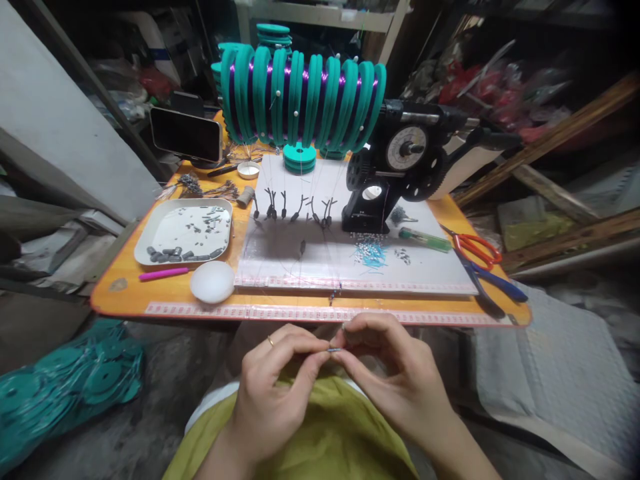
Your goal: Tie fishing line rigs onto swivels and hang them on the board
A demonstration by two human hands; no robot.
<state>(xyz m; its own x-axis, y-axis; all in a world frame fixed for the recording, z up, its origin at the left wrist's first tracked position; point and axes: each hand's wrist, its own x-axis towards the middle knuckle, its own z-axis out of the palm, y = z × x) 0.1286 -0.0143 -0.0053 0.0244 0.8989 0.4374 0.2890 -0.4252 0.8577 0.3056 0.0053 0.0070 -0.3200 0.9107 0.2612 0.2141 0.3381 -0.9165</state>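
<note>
My left hand [280, 373] and my right hand [390, 367] meet in front of the table's near edge, above my lap. Each pinches one end of a small thin dark grey piece [334, 350] between thumb and fingertips; its exact kind is too small to make out. Just beyond the fingers, a short cluster of dark beads [335, 293] hangs at the white board's front edge. Fine lines run from there up over the white board [270, 267]. Several dark weights with forked ends [295, 216] hang on threads above the board.
Teal spools with purple thread [300, 100] stand over the board, beside a black winding machine [380, 167]. At left are a white tray [143, 243], a small white bowl [212, 281], a pink pen [163, 273] and a phone [186, 135]. Orange-handled scissors [480, 250] and blue-handled pliers [500, 283] lie right.
</note>
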